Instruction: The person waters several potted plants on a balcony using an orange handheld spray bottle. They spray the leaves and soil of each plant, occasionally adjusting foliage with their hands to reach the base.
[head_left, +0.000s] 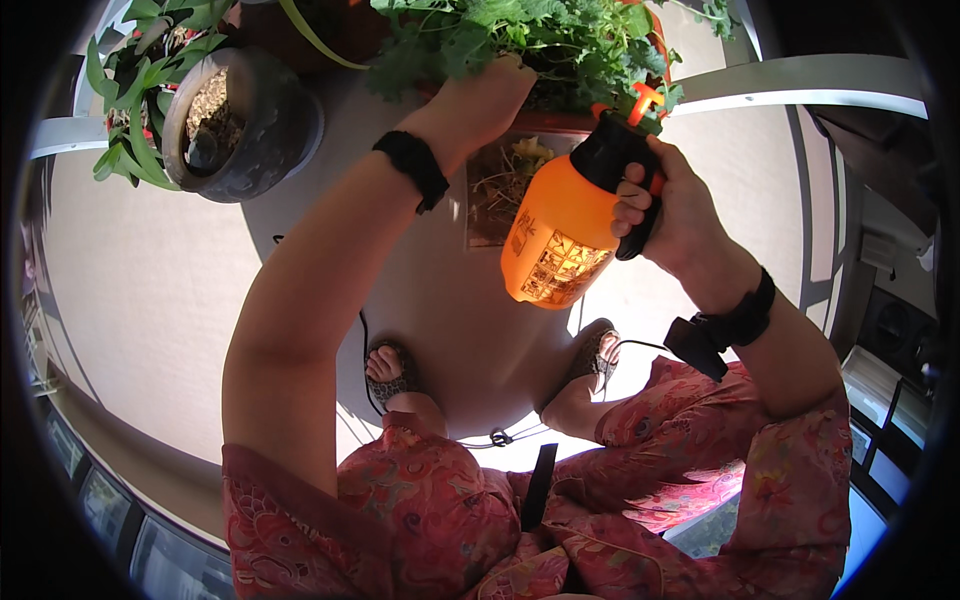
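My right hand (667, 202) is closed around the black handle of an orange pump sprayer (562, 232), which tilts with its top toward the plants. Printed pictures and writing mark the bottle's side. Leafy green plants (517, 30) grow in a reddish planter (551, 121) at the top. At the near side of the leaves is my left hand (495, 97), its fingers bent and partly hidden among them; whether they grip a stem cannot be told. The sprayer's nozzle is hidden from view.
A dark round pot (262, 127) with pebbly soil stands at the upper left, beside strap-leaved plants (139, 112). A shallow tray (487, 195) of withered plant pieces lies below the planter. Thin black cables (501, 437) run on the floor near my sandalled feet.
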